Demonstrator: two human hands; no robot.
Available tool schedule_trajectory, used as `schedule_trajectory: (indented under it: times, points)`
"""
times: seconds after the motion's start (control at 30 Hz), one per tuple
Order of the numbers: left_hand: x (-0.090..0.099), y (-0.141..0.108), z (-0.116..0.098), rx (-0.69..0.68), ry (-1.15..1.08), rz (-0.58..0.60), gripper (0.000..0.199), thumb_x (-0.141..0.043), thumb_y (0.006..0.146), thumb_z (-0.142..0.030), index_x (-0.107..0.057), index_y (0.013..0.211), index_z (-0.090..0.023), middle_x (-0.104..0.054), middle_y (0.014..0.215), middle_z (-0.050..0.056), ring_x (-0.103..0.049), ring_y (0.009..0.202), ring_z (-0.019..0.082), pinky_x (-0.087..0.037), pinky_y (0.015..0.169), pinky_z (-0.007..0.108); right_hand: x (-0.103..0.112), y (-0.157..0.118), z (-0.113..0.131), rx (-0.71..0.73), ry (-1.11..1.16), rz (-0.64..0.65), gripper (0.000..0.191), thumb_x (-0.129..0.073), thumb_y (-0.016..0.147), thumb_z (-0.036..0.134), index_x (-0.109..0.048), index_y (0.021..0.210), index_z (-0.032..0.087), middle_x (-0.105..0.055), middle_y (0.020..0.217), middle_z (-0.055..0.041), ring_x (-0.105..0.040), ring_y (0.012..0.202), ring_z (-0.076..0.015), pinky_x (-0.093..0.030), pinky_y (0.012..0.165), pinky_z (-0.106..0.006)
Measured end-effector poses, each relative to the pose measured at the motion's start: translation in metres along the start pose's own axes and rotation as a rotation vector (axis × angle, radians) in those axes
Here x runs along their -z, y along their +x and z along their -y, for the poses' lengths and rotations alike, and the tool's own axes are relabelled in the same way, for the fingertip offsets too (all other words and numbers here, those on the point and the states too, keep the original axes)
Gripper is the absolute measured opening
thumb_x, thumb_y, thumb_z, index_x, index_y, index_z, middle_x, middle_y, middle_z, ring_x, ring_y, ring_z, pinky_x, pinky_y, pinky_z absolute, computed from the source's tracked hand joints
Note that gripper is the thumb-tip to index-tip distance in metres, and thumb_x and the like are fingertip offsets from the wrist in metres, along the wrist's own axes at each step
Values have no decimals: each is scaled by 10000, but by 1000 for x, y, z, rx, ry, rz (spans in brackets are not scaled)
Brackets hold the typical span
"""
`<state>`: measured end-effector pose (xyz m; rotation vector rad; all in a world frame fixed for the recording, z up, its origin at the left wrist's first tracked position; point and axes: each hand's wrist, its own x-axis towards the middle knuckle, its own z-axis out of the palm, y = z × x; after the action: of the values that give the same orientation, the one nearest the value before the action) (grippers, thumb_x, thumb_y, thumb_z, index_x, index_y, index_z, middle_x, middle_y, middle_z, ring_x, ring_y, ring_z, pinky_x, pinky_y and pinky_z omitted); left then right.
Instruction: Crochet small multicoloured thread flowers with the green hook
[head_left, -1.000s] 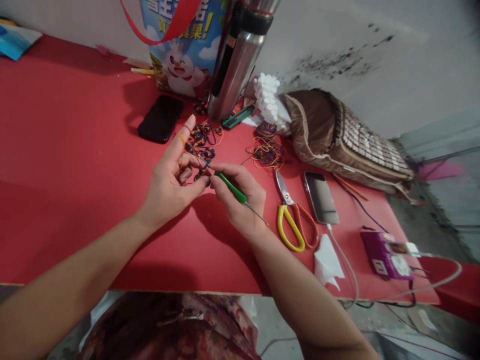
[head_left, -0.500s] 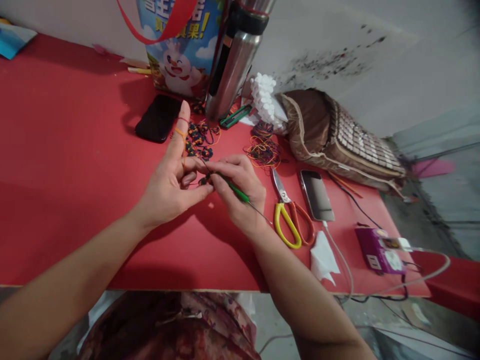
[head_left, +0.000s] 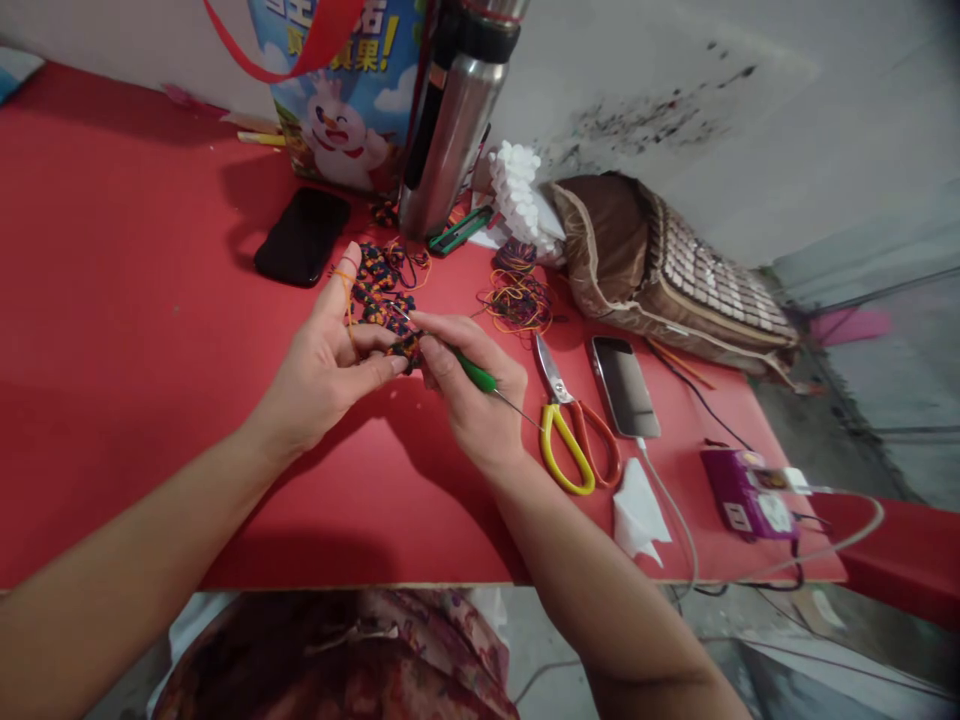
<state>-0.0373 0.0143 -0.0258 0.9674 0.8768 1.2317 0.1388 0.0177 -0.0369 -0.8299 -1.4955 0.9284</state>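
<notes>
My left hand [head_left: 322, 365] pinches a small dark piece of crochet work [head_left: 407, 350] between thumb and fingers, with orange yarn [head_left: 348, 290] looped round its raised index finger. In my right hand [head_left: 480, 385] is a green-handled crochet hook [head_left: 477, 372]; its metal tip points up and left, just above the piece. Multicoloured knitted pieces [head_left: 375, 280] lie right behind my left hand. A loose tangle of coloured yarn [head_left: 517, 300] rests on the red table [head_left: 135, 350] beyond my right hand.
Scissors [head_left: 574, 430], a plugged-in phone [head_left: 625, 385], a tissue [head_left: 641, 515] and a purple power block [head_left: 742, 495] are on the right. Behind stand a steel flask [head_left: 454, 130], a printed bag [head_left: 345, 110] and a brown cushion [head_left: 675, 250]. A black phone [head_left: 302, 237] lies back left.
My left index finger has bent down and towards the piece. The hook's tip has come out to the upper left, and more of the dark piece shows. The whole view has shifted slightly.
</notes>
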Motion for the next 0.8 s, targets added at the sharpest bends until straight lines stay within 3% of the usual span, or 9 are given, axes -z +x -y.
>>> schedule_trajectory:
  times: [0.13, 0.23, 0.3, 0.37, 0.5, 0.57, 0.7, 0.8]
  points:
    - [-2, -1, -3, -27, 27, -23, 1248, -903, 814, -97, -221, 1827, -355, -738, 818, -48, -645, 673, 139, -544, 687, 273, -1, 1, 2, -152, 40, 1, 178, -793, 1021, 390, -842, 1139, 267, -848, 1047, -31, -766, 849, -158, -690, 835, -347]
    - [-6, -3, -6, -14, 23, -59, 1342, -956, 725, -49, -243, 1829, -318, -733, 782, -56, -594, 635, 118, -475, 612, 236, -2, 1, 3, -130, 7, -10, 117, -840, 965, 297, -816, 1073, 258, -852, 1006, -6, -783, 862, -150, -688, 839, -320]
    - [-8, -3, -7, -7, 22, -70, 1296, -967, 698, -43, -337, 1800, -304, -728, 765, -55, -593, 640, 116, -460, 604, 226, -3, 0, 4, -98, -32, -24, 91, -829, 956, 252, -799, 1042, 256, -852, 991, 3, -795, 880, -148, -682, 839, -305]
    - [-8, -2, -7, -12, 12, -72, 1117, -958, 710, -62, -512, 1706, -298, -727, 774, -44, -624, 669, 130, -489, 629, 237, -3, -1, 5, -96, -65, -41, 72, -811, 960, 246, -787, 1027, 255, -849, 966, 6, -797, 864, -147, -677, 812, -296]
    - [-4, 4, -6, -21, -92, -133, 576, -925, 758, -98, -821, 1308, -234, -736, 845, 3, -649, 755, 146, -544, 709, 264, -2, 1, 4, -132, -64, -74, 82, -823, 937, 267, -787, 1009, 248, -844, 943, 4, -786, 843, -149, -665, 793, -302]
    - [-1, 8, -4, -31, -125, -178, 438, -905, 775, -98, -865, 1189, -237, -722, 858, 3, -636, 785, 137, -529, 729, 251, -2, 2, 4, -151, -65, -72, 79, -821, 934, 265, -789, 1003, 244, -839, 947, 2, -779, 844, -149, -664, 809, -310]
    - [3, 11, 3, -121, 70, -222, 469, -933, 728, -92, -890, 1162, -265, -702, 864, -13, -534, 706, 121, -448, 651, 254, -4, -1, 7, -112, -55, -5, 58, -807, 955, 252, -788, 1010, 245, -835, 960, -5, -779, 851, -151, -672, 826, -321]
    - [3, 10, 4, -173, 237, -208, 191, -933, 747, -168, -901, 929, -213, -747, 907, 42, -585, 769, 150, -473, 711, 284, -5, -4, 12, 1, -62, 5, 57, -785, 976, 219, -784, 1016, 260, -833, 997, -16, -789, 902, -161, -677, 859, -331]
